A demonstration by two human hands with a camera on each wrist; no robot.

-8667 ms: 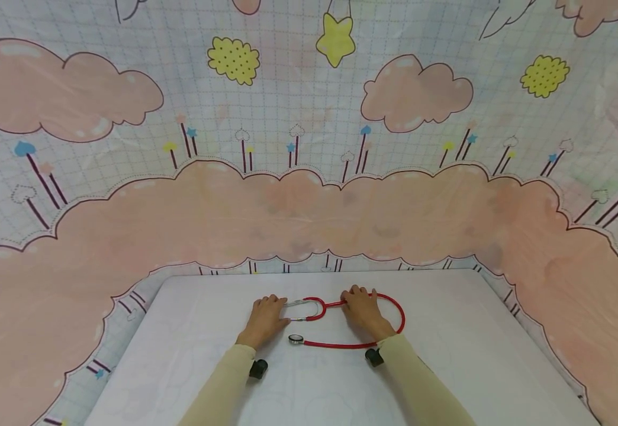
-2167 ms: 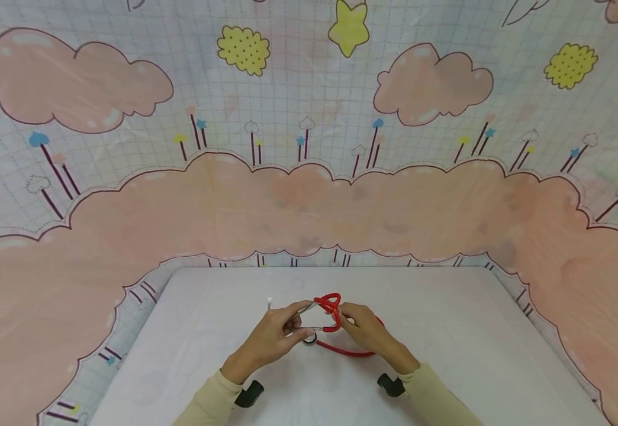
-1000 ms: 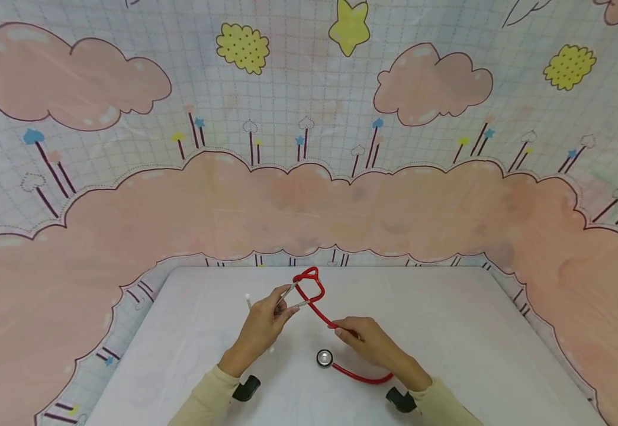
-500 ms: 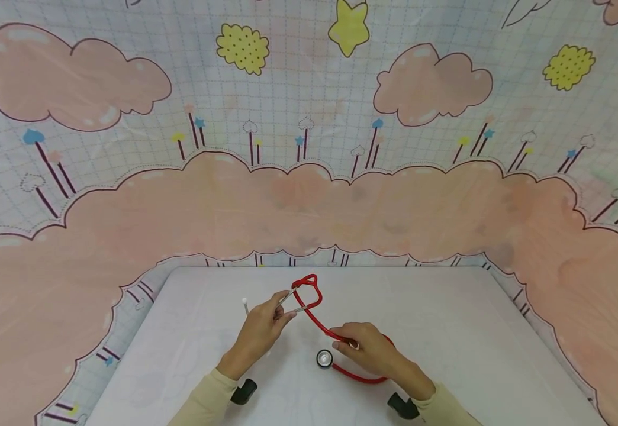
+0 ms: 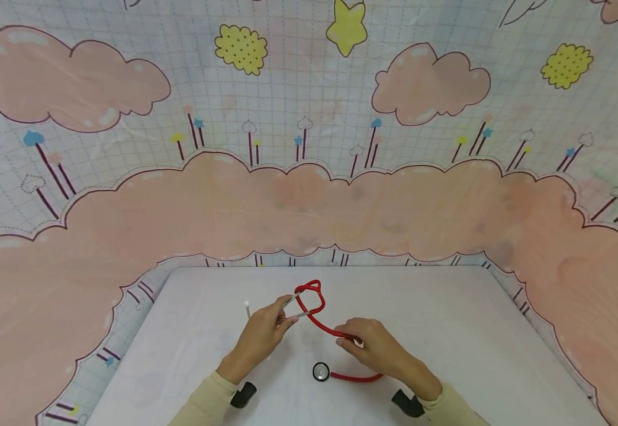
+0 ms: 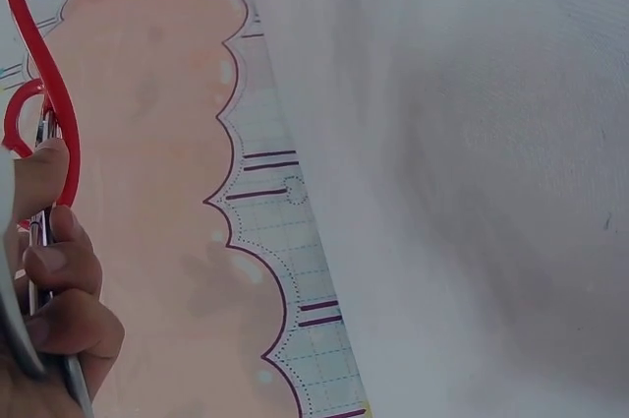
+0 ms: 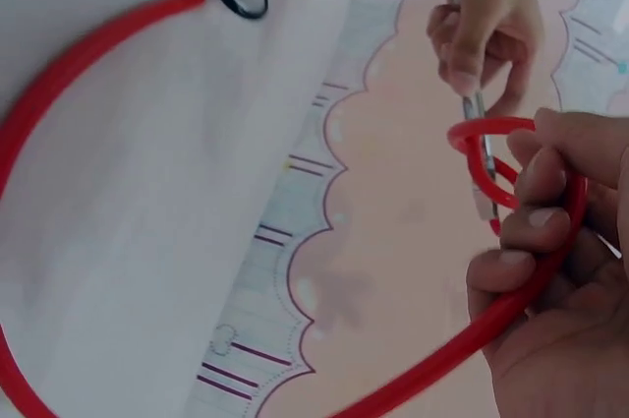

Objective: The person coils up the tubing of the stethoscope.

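Our left hand (image 5: 258,334) has its fingers curled round the metal ear tubes (image 5: 292,300) of the stethoscope (image 5: 321,325), which we hold up between both hands over the desk (image 5: 447,313). One white ear tip (image 5: 247,304) pokes out on the left hand's outer side. The red fork (image 5: 322,303) loops just beyond its fingertips, and from there red tubing slants to our right hand (image 5: 378,348), which pinches it between thumb and fingers. The chest piece (image 5: 321,371) is between the hands, nearer us; we cannot tell whether it touches the desk.
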